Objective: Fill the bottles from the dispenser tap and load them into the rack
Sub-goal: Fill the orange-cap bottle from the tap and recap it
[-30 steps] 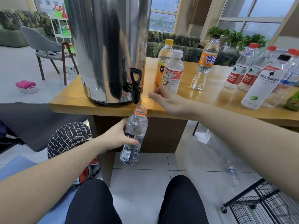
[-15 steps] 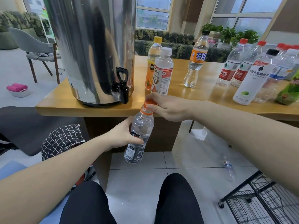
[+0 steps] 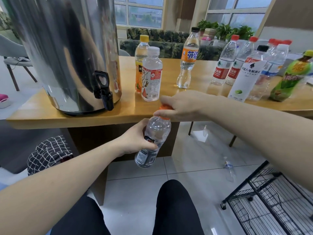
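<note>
My left hand (image 3: 135, 141) grips a clear bottle (image 3: 153, 143) with a dark label around its middle, held upright below the table edge. My right hand (image 3: 183, 106) is curled over the bottle's orange cap (image 3: 165, 108) and holds it on the neck. The steel dispenser (image 3: 67, 48) stands at the table's left end, its black tap (image 3: 103, 92) hanging over the edge, left of the bottle. A black wire rack (image 3: 271, 197) stands on the floor at lower right.
Several capped bottles stand on the wooden table (image 3: 67, 116): a white-capped one (image 3: 151, 75), an orange-label one (image 3: 188, 60), red-capped ones (image 3: 223, 63) and a green one (image 3: 291, 77). A small bottle (image 3: 228, 168) lies on the floor tiles. A checked bag (image 3: 49, 151) sits under the table.
My left hand moved the bottle right, away from under the tap. My right hand came from the table edge and closed over the orange cap on the bottle's mouth.
</note>
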Demonstrator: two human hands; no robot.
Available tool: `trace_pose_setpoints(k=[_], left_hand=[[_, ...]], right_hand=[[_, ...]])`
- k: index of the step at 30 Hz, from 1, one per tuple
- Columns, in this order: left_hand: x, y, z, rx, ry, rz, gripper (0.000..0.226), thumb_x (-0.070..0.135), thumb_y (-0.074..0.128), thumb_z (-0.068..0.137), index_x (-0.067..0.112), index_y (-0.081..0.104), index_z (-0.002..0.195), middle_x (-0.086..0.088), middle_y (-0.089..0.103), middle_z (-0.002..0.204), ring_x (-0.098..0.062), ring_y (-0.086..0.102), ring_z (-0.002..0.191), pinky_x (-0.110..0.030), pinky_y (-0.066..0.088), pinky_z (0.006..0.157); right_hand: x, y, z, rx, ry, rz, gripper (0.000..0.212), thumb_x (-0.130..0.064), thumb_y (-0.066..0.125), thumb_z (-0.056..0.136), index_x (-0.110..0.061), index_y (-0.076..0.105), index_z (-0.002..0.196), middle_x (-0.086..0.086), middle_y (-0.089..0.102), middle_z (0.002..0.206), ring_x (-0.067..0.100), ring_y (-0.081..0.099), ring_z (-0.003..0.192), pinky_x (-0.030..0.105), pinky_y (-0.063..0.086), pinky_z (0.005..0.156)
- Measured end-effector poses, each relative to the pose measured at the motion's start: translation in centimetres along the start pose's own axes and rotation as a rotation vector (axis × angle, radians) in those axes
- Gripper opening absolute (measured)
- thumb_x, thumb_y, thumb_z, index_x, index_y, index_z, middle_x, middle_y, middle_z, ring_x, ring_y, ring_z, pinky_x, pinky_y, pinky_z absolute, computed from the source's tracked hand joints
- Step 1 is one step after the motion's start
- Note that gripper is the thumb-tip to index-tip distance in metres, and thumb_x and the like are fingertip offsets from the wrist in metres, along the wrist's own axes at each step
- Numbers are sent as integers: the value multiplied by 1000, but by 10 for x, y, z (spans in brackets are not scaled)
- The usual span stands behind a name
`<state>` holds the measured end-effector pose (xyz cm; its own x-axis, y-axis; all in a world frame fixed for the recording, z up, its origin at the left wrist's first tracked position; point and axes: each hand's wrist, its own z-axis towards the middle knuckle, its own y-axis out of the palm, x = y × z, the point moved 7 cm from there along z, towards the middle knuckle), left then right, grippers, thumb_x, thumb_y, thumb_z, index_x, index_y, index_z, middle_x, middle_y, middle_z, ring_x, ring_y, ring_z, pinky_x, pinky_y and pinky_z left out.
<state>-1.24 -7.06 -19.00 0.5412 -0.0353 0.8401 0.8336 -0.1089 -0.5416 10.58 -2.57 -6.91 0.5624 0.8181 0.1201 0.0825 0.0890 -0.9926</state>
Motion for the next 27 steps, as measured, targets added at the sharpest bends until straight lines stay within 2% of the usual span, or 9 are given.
trace_pose_setpoints(k=[3,5,8,9,11,14,20,24,27], left_hand=[[10,12,8,-40,26,0,84,19,85,74,33,38,142,17,56,126,-2,53,113,-18,43,87],[16,18,13,-60,38,-4,85,21,86,74,36,36,142,20,55,125,-1,53,114,-16,42,86],[20,22,21,-71,38,-28,82,20,85,75,39,37,139,19,58,125,0,54,114,-19,44,88],[21,23,24,-72,39,-29,82,20,85,75,38,37,139,17,58,126,0,54,115,-21,44,90],[23,24,29,-77,40,-27,85,22,86,74,35,37,143,16,57,129,-2,52,118,-24,44,93],[26,26,35,-82,39,-7,88,23,86,72,32,37,144,15,56,130,-4,52,118,-26,45,95],[39,44,44,-157,74,40,77,15,83,73,35,42,135,20,58,121,0,56,111,-17,46,86],[48,52,51,-174,95,-14,81,13,82,74,34,42,141,17,61,124,0,57,113,-20,48,89],[57,59,55,-203,113,-27,79,11,82,75,36,43,139,16,64,121,3,59,108,-19,49,87]], right_hand=[[13,-4,-4,80,122,-142,82,-86,12,84,-20,55,64,-2,58,60,16,56,59,29,38,52],[25,-3,-6,84,234,-169,92,-88,4,81,-15,56,60,0,57,58,18,55,58,28,38,52],[41,5,-12,53,250,40,88,-87,8,83,-24,62,112,2,68,97,19,62,88,35,48,74],[43,6,-16,52,207,173,79,-85,15,86,-31,50,132,0,64,112,18,60,97,36,46,82],[42,3,-25,60,58,277,60,-70,34,95,-36,33,144,-3,58,119,13,56,97,32,41,84],[47,5,-38,25,-21,268,39,-50,44,101,-31,36,134,-5,55,111,14,54,93,31,43,85],[63,6,-39,78,176,10,47,-68,30,95,-24,43,88,-6,52,71,13,52,66,33,40,61],[65,3,-52,134,7,80,44,-63,37,96,-23,43,112,-6,54,82,18,53,73,34,41,67],[70,1,-62,115,-50,61,41,-64,31,93,-25,38,102,-10,48,76,19,49,71,32,36,64]])
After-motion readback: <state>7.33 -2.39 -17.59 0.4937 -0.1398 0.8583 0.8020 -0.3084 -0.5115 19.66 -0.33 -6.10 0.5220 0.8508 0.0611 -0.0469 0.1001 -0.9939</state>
